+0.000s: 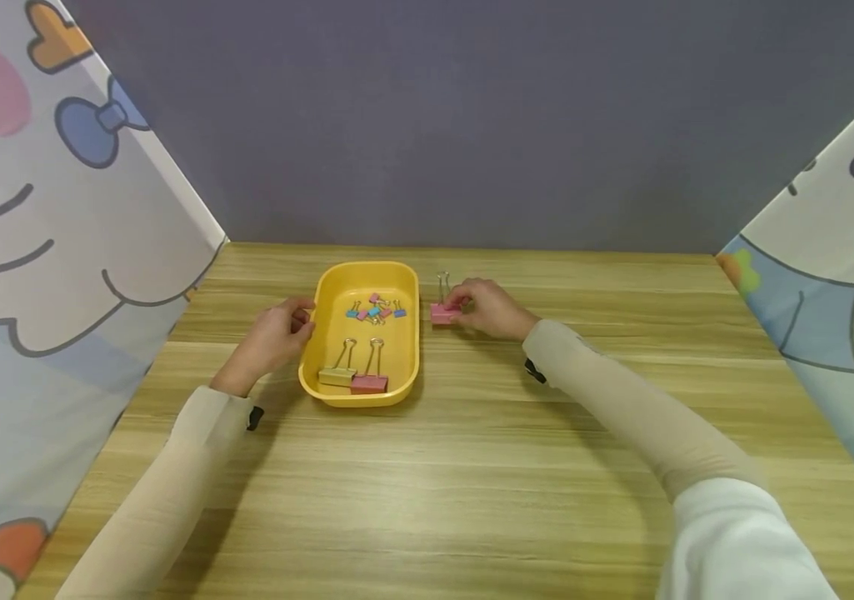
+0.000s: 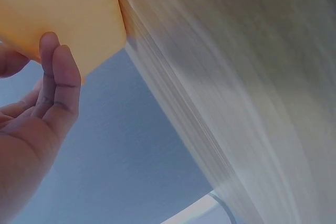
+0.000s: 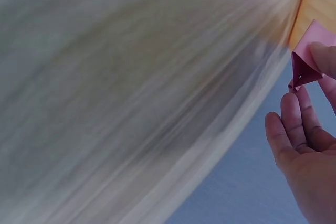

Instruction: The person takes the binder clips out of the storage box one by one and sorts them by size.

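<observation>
A yellow tray [image 1: 359,400] stands on the wooden table. My left hand [image 1: 269,337] is at its left side, with relaxed fingertips [image 2: 50,40] against the outer wall. Just right of the tray, my right hand [image 1: 490,308] pinches a large pink binder clip [image 1: 441,314] between thumb and fingers. One wire handle points away toward the back. In the right wrist view, the open triangular end of the pink clip [image 3: 304,72] shows beside the thumb. Inside the tray lie a yellow binder clip [image 1: 337,377], a red binder clip [image 1: 369,385] and several small colourful clips [image 1: 374,312].
The wooden table [image 1: 427,492] reaches back to a grey panel [image 1: 471,125]. Side panels with cartoon prints [image 1: 97,250] rise at left and right.
</observation>
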